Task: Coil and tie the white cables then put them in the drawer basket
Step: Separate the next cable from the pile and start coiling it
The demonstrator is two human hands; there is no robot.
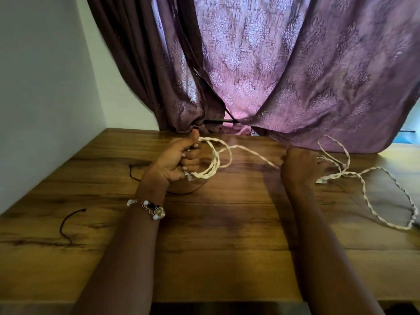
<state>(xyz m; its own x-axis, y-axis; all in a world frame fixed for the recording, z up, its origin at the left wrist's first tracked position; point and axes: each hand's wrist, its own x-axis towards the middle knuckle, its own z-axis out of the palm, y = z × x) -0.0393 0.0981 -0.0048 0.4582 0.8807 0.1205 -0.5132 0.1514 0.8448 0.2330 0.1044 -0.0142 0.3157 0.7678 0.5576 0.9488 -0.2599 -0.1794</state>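
Note:
A white twisted cable (250,152) runs across the wooden table (216,235). My left hand (179,159) grips a few coiled loops of it, thumb up, with a clear plug end sticking out below the fist. From the coil the cable stretches right to my right hand (300,167), whose curled fingers hold it. Beyond that hand the rest of the white cable (386,201) lies in loose loops at the table's right side, with a plug end near the hand. No drawer basket is in view.
Two dark thin ties lie on the table: one (68,226) at the front left, another (181,192) under my left wrist. Purple patterned curtains (272,76) hang at the back edge. A white wall stands on the left.

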